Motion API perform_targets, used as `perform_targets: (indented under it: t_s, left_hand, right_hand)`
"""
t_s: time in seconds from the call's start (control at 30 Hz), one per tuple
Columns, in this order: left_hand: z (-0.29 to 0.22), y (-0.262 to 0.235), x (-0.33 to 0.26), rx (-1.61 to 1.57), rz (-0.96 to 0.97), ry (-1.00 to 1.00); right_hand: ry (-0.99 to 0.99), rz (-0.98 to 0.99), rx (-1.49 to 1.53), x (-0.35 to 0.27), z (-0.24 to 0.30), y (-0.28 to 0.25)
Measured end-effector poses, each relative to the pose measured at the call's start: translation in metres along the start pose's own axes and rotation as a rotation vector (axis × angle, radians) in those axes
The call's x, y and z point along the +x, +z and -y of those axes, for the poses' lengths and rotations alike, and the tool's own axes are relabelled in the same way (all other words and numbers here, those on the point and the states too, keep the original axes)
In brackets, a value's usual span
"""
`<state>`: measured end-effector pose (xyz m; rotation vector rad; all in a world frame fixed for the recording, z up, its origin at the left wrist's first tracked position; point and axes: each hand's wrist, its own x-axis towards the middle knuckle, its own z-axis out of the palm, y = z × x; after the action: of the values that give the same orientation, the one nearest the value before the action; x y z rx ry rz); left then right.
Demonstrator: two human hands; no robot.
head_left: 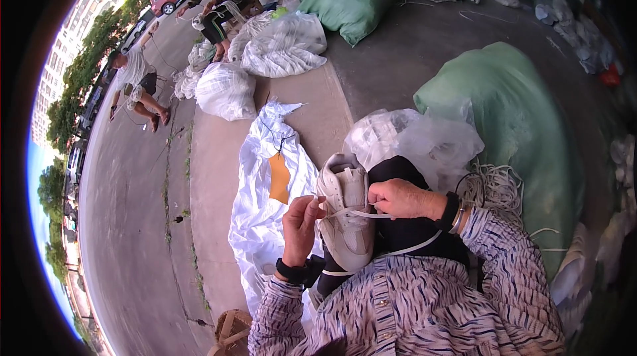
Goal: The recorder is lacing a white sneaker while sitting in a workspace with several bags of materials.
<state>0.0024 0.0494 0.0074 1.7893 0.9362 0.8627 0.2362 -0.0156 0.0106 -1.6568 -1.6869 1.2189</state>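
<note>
While pinching a pale lace [352, 213] between fingers of the left hand [300, 228], grips it too with closed fingers of the right hand [401, 198], across a beige shoe [352, 246] on the dark lap's [398, 231] left edge.

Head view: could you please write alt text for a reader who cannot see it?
The left hand and right hand hold a white lace over a pale shoe on the lap. A white sheet lies left, a green sack right; people sit beyond.
</note>
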Motion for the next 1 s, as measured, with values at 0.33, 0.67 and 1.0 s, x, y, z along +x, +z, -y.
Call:
perform_targets:
  t_s: [0.33, 0.67, 1.0]
  left_hand:
    - [0.014, 0.006, -0.015, -0.235, 0.129, -0.276]
    - [0.007, 0.004, -0.009, -0.224, 0.213, -0.370]
    - [0.015, 0.018, 0.003, -0.128, 0.115, -0.272]
  right_hand:
    - [0.029, 0.106, 0.254, 0.007, -0.006, -0.001]
    - [0.038, 0.125, 0.287, 0.007, -0.012, 0.002]
    - [0.035, 0.126, 0.322, 0.012, -0.014, -0.004]
